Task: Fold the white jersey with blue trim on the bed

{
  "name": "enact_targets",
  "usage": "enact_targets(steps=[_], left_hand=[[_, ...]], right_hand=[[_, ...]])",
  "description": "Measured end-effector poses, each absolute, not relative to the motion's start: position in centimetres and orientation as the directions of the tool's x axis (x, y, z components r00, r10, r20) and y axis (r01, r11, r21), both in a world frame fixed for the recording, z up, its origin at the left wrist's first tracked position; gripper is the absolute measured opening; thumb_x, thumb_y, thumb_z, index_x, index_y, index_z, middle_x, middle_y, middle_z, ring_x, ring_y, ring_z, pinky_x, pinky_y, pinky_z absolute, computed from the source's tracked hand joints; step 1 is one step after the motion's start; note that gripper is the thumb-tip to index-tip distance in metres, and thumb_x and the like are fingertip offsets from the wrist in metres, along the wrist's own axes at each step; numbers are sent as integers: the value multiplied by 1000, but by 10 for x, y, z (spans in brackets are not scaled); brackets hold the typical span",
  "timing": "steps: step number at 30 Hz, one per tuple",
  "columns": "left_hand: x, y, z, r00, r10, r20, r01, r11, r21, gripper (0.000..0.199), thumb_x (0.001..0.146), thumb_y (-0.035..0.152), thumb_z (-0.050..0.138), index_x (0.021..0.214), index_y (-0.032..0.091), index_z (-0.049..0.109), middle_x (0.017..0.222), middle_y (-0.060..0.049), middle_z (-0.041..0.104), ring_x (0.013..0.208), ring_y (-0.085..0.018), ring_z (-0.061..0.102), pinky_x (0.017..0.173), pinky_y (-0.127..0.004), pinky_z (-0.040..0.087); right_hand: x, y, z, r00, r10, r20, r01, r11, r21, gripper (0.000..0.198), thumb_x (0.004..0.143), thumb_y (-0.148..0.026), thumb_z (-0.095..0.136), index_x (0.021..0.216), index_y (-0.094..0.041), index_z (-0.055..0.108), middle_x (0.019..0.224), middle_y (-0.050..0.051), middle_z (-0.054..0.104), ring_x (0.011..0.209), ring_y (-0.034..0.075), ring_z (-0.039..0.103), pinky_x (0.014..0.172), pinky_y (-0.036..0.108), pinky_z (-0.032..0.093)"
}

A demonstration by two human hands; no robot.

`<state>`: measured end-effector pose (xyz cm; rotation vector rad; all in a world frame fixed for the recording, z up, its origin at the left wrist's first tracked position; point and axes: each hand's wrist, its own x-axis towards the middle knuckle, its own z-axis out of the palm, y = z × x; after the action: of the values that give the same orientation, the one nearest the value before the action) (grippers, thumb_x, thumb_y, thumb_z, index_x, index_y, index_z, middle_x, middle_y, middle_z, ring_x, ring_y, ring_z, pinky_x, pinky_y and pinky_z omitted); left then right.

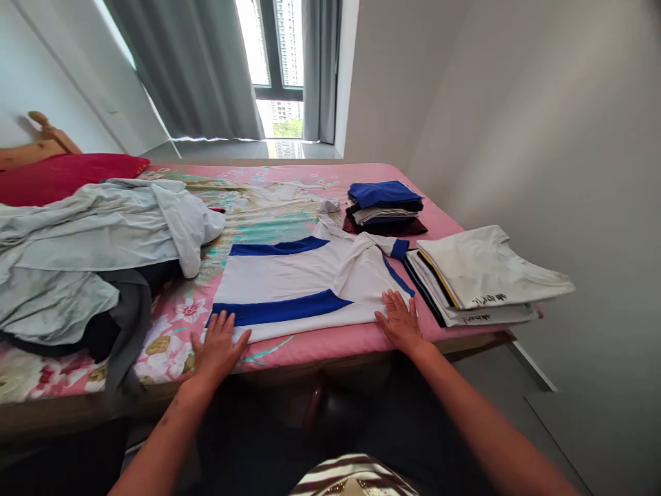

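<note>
A white shirt with blue panels point(279, 277) lies spread on the bed, its hem toward the left and its collar end toward the right. My left hand point(219, 348) rests flat at the near hem corner, fingers spread over the blue strip and the bedding. Flat on the shirt's near right corner is my right hand point(400, 320), fingers apart. The blue-cuffed sleeve on the far side points right. Neither hand grips the cloth.
Rumpled clothes point(103, 234) are heaped at left before a red pillow point(72, 172). Folded clothes form a dark-and-blue stack point(385, 200) and a white stack point(475, 269) at right. The flowered bedsheet point(330, 348) reaches the bed's near edge. A wall point(542, 172) stands on the right.
</note>
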<state>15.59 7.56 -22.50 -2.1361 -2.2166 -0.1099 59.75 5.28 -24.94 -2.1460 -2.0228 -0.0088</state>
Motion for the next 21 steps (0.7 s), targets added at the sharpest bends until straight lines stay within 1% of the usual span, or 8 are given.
enact_targets(steps=[3,5,8,10,12,14,17,21], left_hand=[[178,78,-219,180,978,108,979,-189,78,54,91,39,30,140,18,40,149,-8,31,139,-24,22,113,-47,12],[185,79,-222,260,964,44,959,-264,103,54,92,42,31,142,23,37,150,-6,29,140,-23,22,113,-48,10],[181,80,-229,169,985,-30,981,-165,102,68,87,57,35,144,21,31,152,-9,23,141,-28,16,112,-54,5],[174,82,-230,97,993,-59,990,-91,108,75,84,63,35,144,18,31,152,-11,22,141,-30,15,112,-53,8],[166,89,-227,63,995,-71,991,-54,118,72,86,61,31,143,18,34,151,-11,24,141,-29,16,112,-53,9],[158,97,-223,13,997,-72,993,-5,117,66,89,58,27,142,19,35,151,-10,26,141,-28,16,111,-55,6],[146,107,-222,-66,994,-92,992,75,99,67,89,57,28,144,20,29,153,-9,21,141,-29,15,110,-59,2],[139,113,-226,-73,993,-95,994,80,72,68,88,56,29,146,20,25,154,-8,16,142,-27,13,110,-59,1]], right_hand=[[582,56,-249,-58,977,203,987,87,-136,53,94,-40,25,139,-15,38,148,9,31,140,22,19,114,47,9],[578,58,-259,-100,978,184,983,125,-134,53,93,-41,27,138,-16,39,148,10,33,139,23,22,113,47,13],[579,59,-279,-114,981,158,984,134,-121,56,91,-43,32,141,-17,35,148,10,31,138,25,23,112,50,13],[581,58,-286,-122,979,164,983,142,-116,57,91,-44,32,142,-18,33,149,9,30,139,24,21,113,50,12],[582,56,-288,-122,976,178,983,143,-111,57,91,-43,31,142,-17,33,149,10,30,139,24,21,113,50,11],[581,56,-287,-118,975,187,985,140,-105,57,91,-43,30,142,-16,33,149,10,30,139,24,21,113,49,10],[579,57,-286,-103,979,174,988,121,-96,57,91,-43,30,142,-17,33,149,10,29,139,24,20,113,49,9],[580,60,-287,-107,980,166,990,121,-77,56,92,-43,30,142,-17,33,150,9,28,139,24,19,113,49,9]])
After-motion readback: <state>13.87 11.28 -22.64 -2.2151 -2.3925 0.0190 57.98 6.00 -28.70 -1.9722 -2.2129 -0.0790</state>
